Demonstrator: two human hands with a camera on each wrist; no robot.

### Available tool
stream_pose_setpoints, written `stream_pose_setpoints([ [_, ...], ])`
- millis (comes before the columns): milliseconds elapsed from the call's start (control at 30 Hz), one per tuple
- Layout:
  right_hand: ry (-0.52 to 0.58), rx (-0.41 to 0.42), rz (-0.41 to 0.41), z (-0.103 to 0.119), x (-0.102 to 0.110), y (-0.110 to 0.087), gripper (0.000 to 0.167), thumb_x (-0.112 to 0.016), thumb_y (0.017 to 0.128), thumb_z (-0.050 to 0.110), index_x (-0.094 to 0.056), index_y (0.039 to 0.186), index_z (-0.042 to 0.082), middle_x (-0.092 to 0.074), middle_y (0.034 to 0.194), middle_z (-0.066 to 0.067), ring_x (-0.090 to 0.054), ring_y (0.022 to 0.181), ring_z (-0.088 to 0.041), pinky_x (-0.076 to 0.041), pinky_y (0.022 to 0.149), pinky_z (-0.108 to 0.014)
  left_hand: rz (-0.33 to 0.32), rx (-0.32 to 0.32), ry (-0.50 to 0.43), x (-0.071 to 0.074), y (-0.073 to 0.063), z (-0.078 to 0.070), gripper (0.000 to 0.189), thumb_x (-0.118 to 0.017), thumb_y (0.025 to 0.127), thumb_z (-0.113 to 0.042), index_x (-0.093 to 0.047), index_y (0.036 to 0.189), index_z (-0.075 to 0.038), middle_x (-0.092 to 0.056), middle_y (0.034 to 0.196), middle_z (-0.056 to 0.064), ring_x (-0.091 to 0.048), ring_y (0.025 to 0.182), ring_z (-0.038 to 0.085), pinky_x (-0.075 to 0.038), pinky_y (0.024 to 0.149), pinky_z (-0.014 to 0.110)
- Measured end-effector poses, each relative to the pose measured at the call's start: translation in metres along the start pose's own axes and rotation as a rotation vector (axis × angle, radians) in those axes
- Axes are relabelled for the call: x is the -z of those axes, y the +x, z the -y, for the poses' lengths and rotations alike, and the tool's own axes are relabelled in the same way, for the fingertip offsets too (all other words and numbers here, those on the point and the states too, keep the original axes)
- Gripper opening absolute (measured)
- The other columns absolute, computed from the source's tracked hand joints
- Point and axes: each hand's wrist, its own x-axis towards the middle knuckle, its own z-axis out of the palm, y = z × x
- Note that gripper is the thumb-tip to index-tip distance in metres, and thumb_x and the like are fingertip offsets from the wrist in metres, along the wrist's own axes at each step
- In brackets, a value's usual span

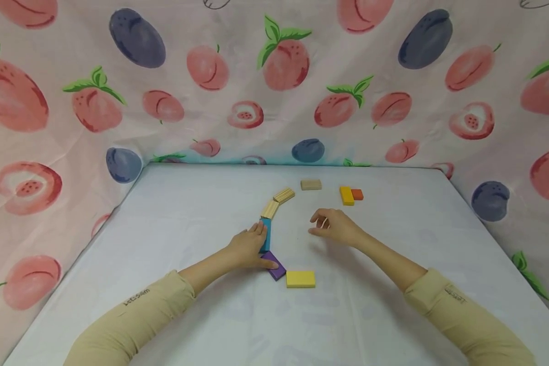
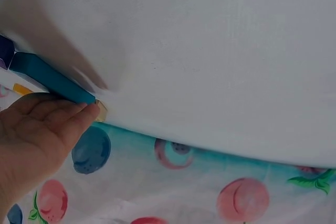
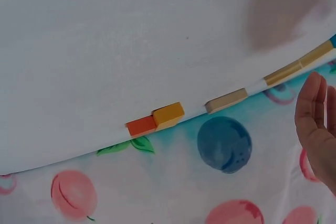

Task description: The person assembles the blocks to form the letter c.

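My left hand (image 1: 248, 248) lies along the left side of a blue block (image 1: 266, 236), its fingers extended over that edge and the thumb reaching onto a purple block (image 1: 274, 266). In the left wrist view the fingers are straight against the blue block (image 2: 52, 78). A yellow block (image 1: 300, 279) lies at the purple block's lower right corner. Beyond the blue block, two plain wooden blocks, a nearer one (image 1: 270, 209) and a farther ridged one (image 1: 284, 195), continue the curved line. My right hand (image 1: 336, 226) hovers right of the line, fingers loosely bent, holding nothing.
Farther back lies a single plain wooden block (image 1: 311, 185). To its right, an orange-yellow block (image 1: 346, 196) sits against a red-orange block (image 1: 357, 194). A fruit-print cloth (image 1: 247, 61) rises behind the white table (image 1: 187, 203) and along its sides.
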Motion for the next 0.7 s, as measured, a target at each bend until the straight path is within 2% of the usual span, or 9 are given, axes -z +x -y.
stream_pose_setpoints([
  [233,-0.053,-0.012,-0.068,-0.011,0.001,0.016,0.027,-0.069,0.085,0.016,-0.062,0.101,-0.005,-0.063,0.083,-0.014,-0.056,0.072,-0.020,-0.051,0.068,-0.028,0.016,0.002,0.030,0.001,0.000,-0.001,0.102,-0.068,0.076,-0.058,-0.030,0.142,0.010,-0.024,0.151,0.025,-0.023,0.142,0.034,-0.029,0.113,0.049],
  [533,-0.020,-0.129,-0.195,-0.025,0.007,0.029,0.025,-0.066,0.087,0.013,-0.061,0.104,-0.005,-0.062,0.089,-0.018,-0.058,0.077,-0.026,-0.052,0.072,-0.035,0.017,-0.011,0.053,0.002,0.001,-0.003,0.101,-0.067,0.077,-0.059,-0.030,0.141,0.011,-0.025,0.150,0.026,-0.024,0.142,0.034,-0.030,0.112,0.050],
  [700,-0.024,-0.116,-0.233,-0.033,0.007,0.045,0.027,-0.065,0.088,0.013,-0.060,0.107,-0.006,-0.062,0.092,-0.021,-0.059,0.081,-0.030,-0.052,0.077,-0.041,0.022,0.006,0.072,0.002,-0.001,-0.001,0.102,-0.067,0.077,-0.059,-0.030,0.142,0.010,-0.026,0.150,0.025,-0.024,0.142,0.035,-0.030,0.112,0.050],
])
